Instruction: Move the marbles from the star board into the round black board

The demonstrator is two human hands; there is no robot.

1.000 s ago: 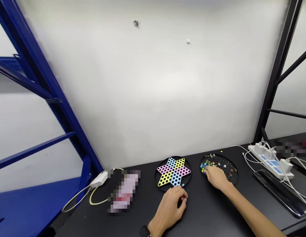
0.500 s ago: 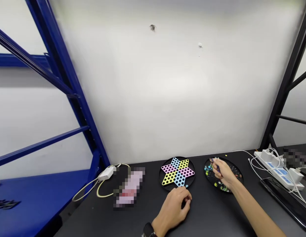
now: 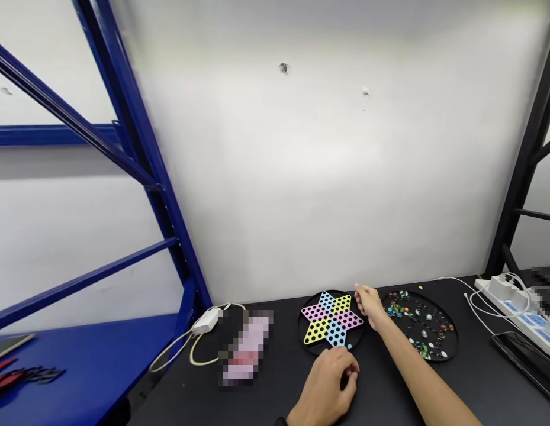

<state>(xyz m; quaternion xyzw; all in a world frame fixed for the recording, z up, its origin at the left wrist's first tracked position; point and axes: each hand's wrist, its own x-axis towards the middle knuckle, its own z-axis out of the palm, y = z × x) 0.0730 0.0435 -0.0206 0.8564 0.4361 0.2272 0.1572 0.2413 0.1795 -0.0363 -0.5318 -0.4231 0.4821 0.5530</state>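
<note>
A round black Chinese checkers board (image 3: 300,332) bears a hole-filled star in blue, yellow and pink. At its near rim is my left hand (image 3: 328,378), fingers curled inward and palm side hidden; whether anything is in it, I cannot see. A small light-blue piece (image 3: 350,346) lies beside its fingertips. My right hand (image 3: 369,303) is just past the board's right rim, fingertips pinched together. Whatever it may hold is too small to make out. Under and right of that forearm lies a round black tray (image 3: 456,340) with many scattered glass marbles (image 3: 396,310).
A white power strip (image 3: 523,313) with plugs and cables and a black phone-like slab (image 3: 523,361) lie at right. To the left are a white adapter (image 3: 207,320) with its cable and a blurred pink item (image 3: 252,343). Blue shelving (image 3: 145,142) stands at left, against a white wall.
My right hand has moved left from over the marble tray to the board's right edge, still pinched. My left hand keeps its place by the board. The whole view has shifted slightly.
</note>
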